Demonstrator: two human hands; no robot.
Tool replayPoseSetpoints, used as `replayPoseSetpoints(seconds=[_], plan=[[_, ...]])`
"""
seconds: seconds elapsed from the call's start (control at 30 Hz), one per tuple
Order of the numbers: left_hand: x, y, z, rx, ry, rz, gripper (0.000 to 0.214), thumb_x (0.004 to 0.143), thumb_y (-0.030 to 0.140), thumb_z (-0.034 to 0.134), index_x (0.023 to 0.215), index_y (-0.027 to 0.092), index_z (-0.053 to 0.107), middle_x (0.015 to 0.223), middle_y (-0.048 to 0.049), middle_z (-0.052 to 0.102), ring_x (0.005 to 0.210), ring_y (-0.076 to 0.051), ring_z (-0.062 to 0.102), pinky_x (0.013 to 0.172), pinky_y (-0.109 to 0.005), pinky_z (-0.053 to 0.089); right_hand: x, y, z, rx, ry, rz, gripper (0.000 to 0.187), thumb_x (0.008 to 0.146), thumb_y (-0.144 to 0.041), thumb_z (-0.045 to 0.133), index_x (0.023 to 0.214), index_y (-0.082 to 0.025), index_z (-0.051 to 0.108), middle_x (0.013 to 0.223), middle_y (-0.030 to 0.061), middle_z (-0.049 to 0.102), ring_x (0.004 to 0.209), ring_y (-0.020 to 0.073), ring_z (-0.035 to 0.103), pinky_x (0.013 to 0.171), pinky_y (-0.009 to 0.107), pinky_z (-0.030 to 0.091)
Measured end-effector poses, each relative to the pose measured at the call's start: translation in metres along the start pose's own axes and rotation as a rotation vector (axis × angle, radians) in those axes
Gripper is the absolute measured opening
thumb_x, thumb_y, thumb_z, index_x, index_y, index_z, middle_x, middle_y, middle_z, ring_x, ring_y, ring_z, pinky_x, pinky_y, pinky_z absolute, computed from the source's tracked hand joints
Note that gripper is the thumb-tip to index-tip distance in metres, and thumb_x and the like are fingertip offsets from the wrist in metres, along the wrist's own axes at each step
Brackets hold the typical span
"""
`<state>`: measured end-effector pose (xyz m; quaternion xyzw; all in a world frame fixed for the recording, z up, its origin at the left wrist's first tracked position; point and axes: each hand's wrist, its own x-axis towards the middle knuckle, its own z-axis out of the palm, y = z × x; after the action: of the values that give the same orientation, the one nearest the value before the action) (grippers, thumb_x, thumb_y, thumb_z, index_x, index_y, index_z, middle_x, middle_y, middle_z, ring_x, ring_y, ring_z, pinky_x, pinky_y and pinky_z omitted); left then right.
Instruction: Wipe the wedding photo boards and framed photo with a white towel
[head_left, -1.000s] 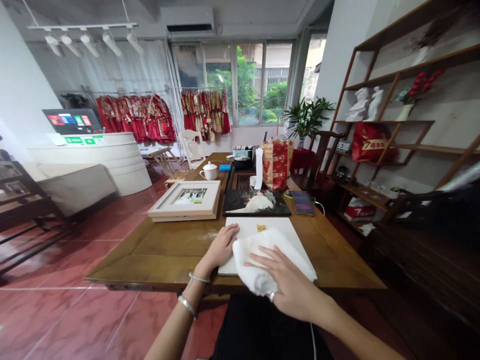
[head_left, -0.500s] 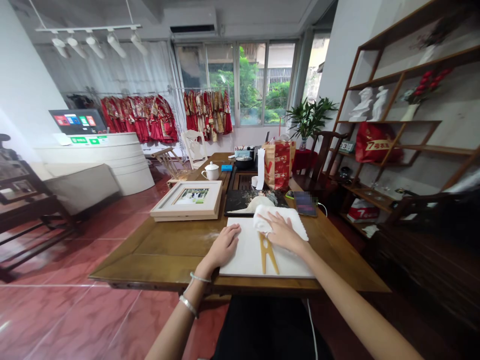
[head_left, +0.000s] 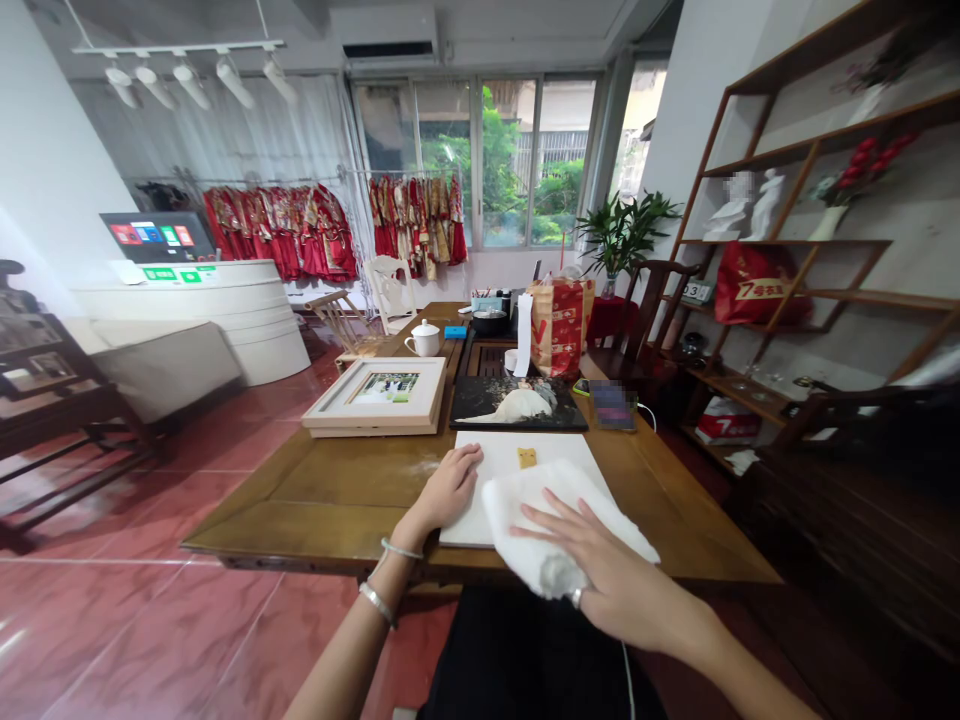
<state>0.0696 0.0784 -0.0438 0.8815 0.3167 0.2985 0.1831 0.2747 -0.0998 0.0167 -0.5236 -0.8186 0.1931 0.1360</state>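
My right hand lies over a white cloth, fingers spread on top and the thumb side at its lower edge, gripping it. The cloth covers the near part of a white board and hangs past the table's front edge. Above the cloth shows the top end of a tan A-shaped piece on the board; its legs are hidden. My left hand rests flat on the board's left edge, holding nothing. Just beyond the board lies a dark picture panel with a white gown on it.
On the wooden table, a pale framed photo lies at left. Behind it stands a white lidded cup. A paper bag stands further back, and a phone with a cable lies at right.
My right hand has drawn the cloth down toward me, from the board's upper right to its front edge. The A-shaped piece's legs are now covered and its top is uncovered. My left hand stays.
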Motion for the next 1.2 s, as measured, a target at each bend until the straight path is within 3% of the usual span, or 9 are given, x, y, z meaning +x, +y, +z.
replayPoseSetpoints(seconds=[0.13, 0.3, 0.4, 0.5, 0.6, 0.77, 0.93, 1.07, 1.2], plan=[[0.0, 0.001, 0.0, 0.006, -0.019, -0.025, 0.035, 0.087, 0.018, 0.04, 0.118, 0.015, 0.056, 0.13, -0.0124, 0.052, 0.123, -0.024, 0.044, 0.106, -0.046, 0.034, 0.009, 0.032, -0.009, 0.018, 0.076, 0.191, 0.079, 0.066, -0.006, 0.037, 0.141, -0.03, 0.028, 0.148, -0.0034, 0.028, 0.139, 0.0212, 0.009, 0.111, 0.052, 0.005], [0.001, 0.002, -0.001, 0.011, -0.022, -0.023, 0.036, 0.087, 0.018, 0.04, 0.119, 0.014, 0.055, 0.131, -0.0133, 0.051, 0.124, -0.024, 0.043, 0.107, -0.046, 0.034, 0.054, 0.07, -0.019, -0.126, 0.154, 0.362, 0.072, 0.072, -0.013, 0.041, 0.14, -0.031, 0.031, 0.15, -0.0002, 0.023, 0.138, 0.0281, 0.006, 0.106, 0.061, 0.004], [0.0, 0.001, -0.001, 0.008, -0.014, -0.013, 0.035, 0.087, 0.02, 0.04, 0.118, 0.014, 0.056, 0.13, -0.0137, 0.052, 0.123, -0.025, 0.044, 0.106, -0.047, 0.034, 0.08, 0.074, -0.021, -0.165, 0.163, 0.403, 0.066, 0.076, -0.016, 0.04, 0.14, -0.031, 0.031, 0.15, 0.0024, 0.021, 0.138, 0.032, 0.006, 0.103, 0.065, 0.004], [0.0, 0.001, -0.001, 0.014, -0.003, -0.004, 0.034, 0.088, 0.02, 0.041, 0.118, 0.017, 0.056, 0.129, -0.0119, 0.053, 0.122, -0.024, 0.045, 0.106, -0.046, 0.035, 0.09, 0.062, -0.015, -0.19, 0.15, 0.341, 0.069, 0.075, -0.017, 0.042, 0.14, -0.032, 0.03, 0.151, 0.0015, 0.019, 0.137, 0.0335, 0.005, 0.102, 0.066, 0.002], [0.0, 0.001, -0.001, 0.028, -0.006, -0.006, 0.035, 0.088, 0.02, 0.04, 0.119, 0.016, 0.056, 0.129, -0.0128, 0.052, 0.123, -0.024, 0.045, 0.106, -0.045, 0.035, 0.077, 0.039, -0.001, -0.222, 0.128, 0.218, 0.081, 0.064, -0.011, 0.044, 0.14, -0.034, 0.028, 0.152, -0.002, 0.016, 0.138, 0.0319, 0.001, 0.103, 0.065, 0.0], [0.001, -0.001, 0.001, 0.022, -0.006, 0.0, 0.035, 0.088, 0.021, 0.041, 0.119, 0.017, 0.056, 0.129, -0.0122, 0.052, 0.123, -0.024, 0.044, 0.105, -0.046, 0.035, 0.02, 0.003, 0.015, -0.179, 0.061, 0.072, 0.096, 0.052, -0.006, 0.04, 0.141, -0.038, 0.025, 0.152, -0.0078, 0.012, 0.138, 0.0273, -0.005, 0.106, 0.061, -0.001], [0.001, -0.003, 0.001, 0.011, -0.008, 0.003, 0.036, 0.088, 0.02, 0.04, 0.12, 0.017, 0.055, 0.129, -0.012, 0.052, 0.123, -0.024, 0.044, 0.105, -0.046, 0.035, -0.024, -0.001, 0.007, -0.061, 0.019, 0.065, 0.092, 0.056, -0.004, 0.039, 0.14, -0.039, 0.026, 0.15, -0.0113, 0.017, 0.139, 0.02, 0.006, 0.111, 0.051, 0.005], [0.001, -0.001, 0.001, 0.013, -0.017, -0.009, 0.036, 0.087, 0.019, 0.04, 0.12, 0.016, 0.055, 0.13, -0.0124, 0.052, 0.124, -0.024, 0.043, 0.106, -0.046, 0.034, -0.012, 0.023, -0.004, -0.061, 0.115, 0.168, 0.076, 0.07, -0.007, 0.038, 0.14, -0.035, 0.03, 0.149, -0.0063, 0.024, 0.138, 0.0184, 0.015, 0.112, 0.046, 0.009], [0.0, -0.001, 0.0, 0.021, -0.011, 0.001, 0.036, 0.088, 0.019, 0.04, 0.121, 0.019, 0.054, 0.13, -0.0109, 0.052, 0.124, -0.023, 0.043, 0.106, -0.045, 0.035, 0.031, 0.056, -0.013, -0.161, 0.16, 0.31, 0.071, 0.072, -0.012, 0.042, 0.139, -0.033, 0.032, 0.15, -0.0019, 0.022, 0.138, 0.0236, 0.012, 0.11, 0.052, 0.007]])
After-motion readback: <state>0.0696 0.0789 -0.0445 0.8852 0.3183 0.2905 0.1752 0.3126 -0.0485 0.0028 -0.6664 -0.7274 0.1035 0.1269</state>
